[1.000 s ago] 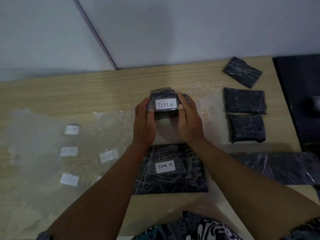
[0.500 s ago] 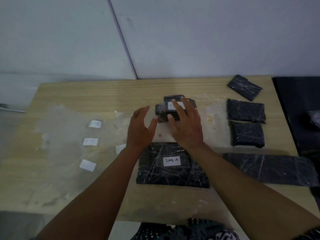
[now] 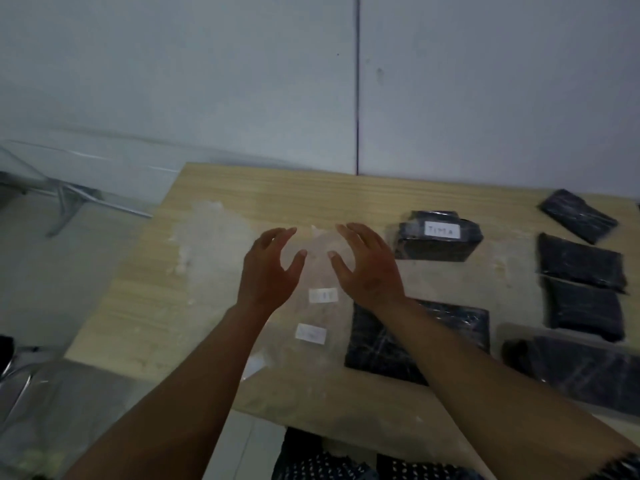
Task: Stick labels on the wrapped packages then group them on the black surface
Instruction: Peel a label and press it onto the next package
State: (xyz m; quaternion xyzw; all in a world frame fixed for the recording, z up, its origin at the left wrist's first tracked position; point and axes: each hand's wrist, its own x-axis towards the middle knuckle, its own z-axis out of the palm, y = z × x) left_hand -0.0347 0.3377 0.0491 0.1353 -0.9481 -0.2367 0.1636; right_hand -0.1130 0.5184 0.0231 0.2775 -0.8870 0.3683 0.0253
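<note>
light wooden table against the wall. clear plastic sheet lies at centre left, bearing two white labels. labelled package lies far centre. large flat package lies near centre. four more wrapped packages lie at right.

Your left hand and right hand hover empty over bare table with room ahead. To the right, the labelled package blocks the way; beneath your wrists lie two loose labels and a flat package.
</note>
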